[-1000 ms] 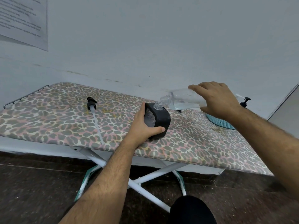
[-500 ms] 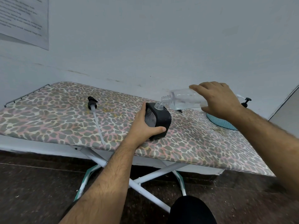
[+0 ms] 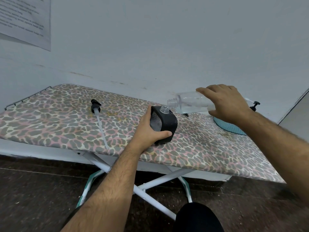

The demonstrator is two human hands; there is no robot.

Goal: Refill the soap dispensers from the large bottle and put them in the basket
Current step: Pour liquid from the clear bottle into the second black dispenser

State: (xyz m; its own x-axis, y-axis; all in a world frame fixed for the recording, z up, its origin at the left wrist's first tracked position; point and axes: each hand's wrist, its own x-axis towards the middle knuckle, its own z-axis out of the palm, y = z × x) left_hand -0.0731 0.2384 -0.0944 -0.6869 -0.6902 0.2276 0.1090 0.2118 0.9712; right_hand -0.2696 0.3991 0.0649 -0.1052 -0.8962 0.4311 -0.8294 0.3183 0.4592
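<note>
At the centre of the ironing board (image 3: 50, 121), the left hand (image 3: 148, 131) grips the black soap dispenser (image 3: 164, 125): the thumb is curled across its near face and the fingers wrap the far side. The dispenser stands on the board cover, tilted slightly, with its clear threaded neck open and uncapped.

The right hand (image 3: 224, 102) is clamped on the large clear bottle (image 3: 189, 102), fingers over the top of the body. The bottle lies close to horizontal, with its open mouth directly above, and almost touching, the dispenser neck. Clear liquid pools along the lower side of the bottle. Whether a stream is passing into the dispenser cannot be told at this resolution.

Status, as judged from this view:
- Pump removed: done. A black pump head with its long dip tube (image 3: 98, 119) lies flat on the board, well to the left of the dispenser.
- Filling of this dispenser: in progress. The fill level is hidden behind the black housing and mesh panel.
- Refitting the pump: not yet done.
- Transfer to the basket: not yet done. A teal woven item (image 3: 229, 126), probably the basket, sits at the right end of the board, partly hidden by the right wrist.
- A second black pump top (image 3: 254, 104) shows beyond the right hand; it probably belongs to another dispenser, whose state cannot be determined.
</note>
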